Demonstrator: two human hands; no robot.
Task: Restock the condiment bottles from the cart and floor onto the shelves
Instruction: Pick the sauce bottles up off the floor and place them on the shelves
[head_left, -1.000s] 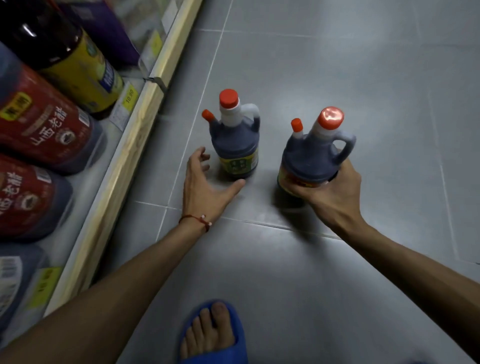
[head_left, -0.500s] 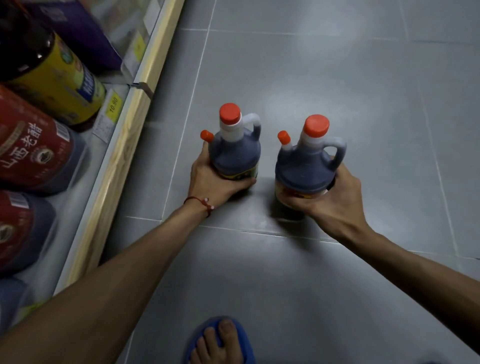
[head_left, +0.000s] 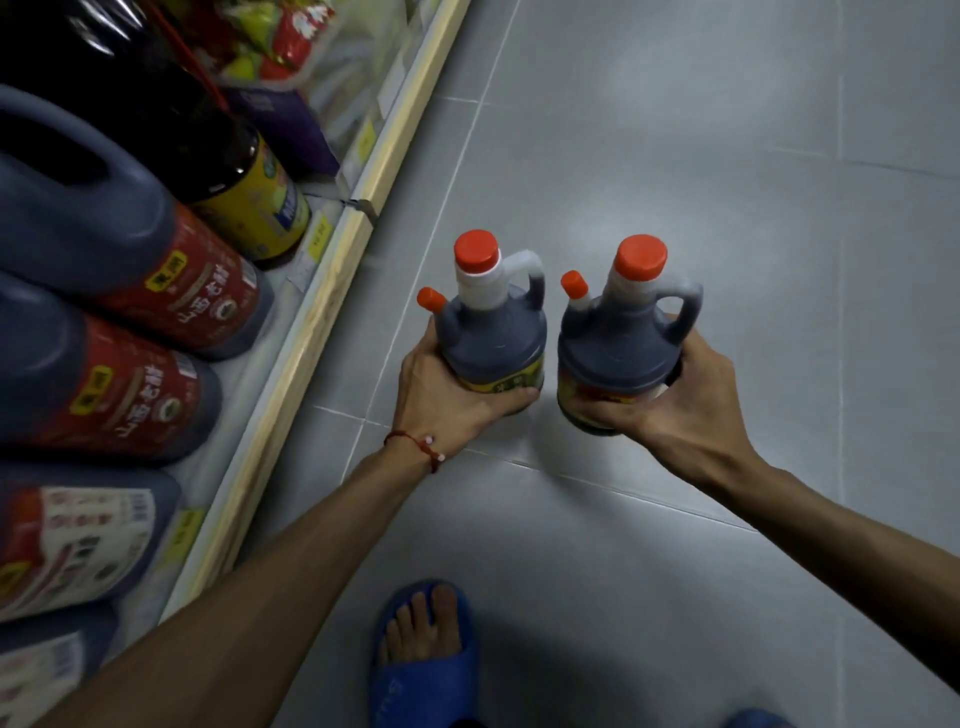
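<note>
View from above, looking down at a grey tiled floor (head_left: 727, 156). The left grip (head_left: 441, 400) wraps round the base of a dark bottle (head_left: 491, 338), and the right grip (head_left: 680, 400) wraps a second bottle (head_left: 618, 348) just beside it. Both bottles stand upright, orange-capped and full of dark liquid, with their handles pointing right. Whether they have cleared the floor is unclear. The shelf (head_left: 311, 332) lies to the left, nearer the left grip, and its wooden front edge runs diagonally. It holds large dark jugs (head_left: 156, 291) with red labels.

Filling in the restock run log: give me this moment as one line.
left hand: grips yellow-label bottle | right hand: grips red-label bottle | both: upright, apart | shelf: neither bottle placed yet
</note>
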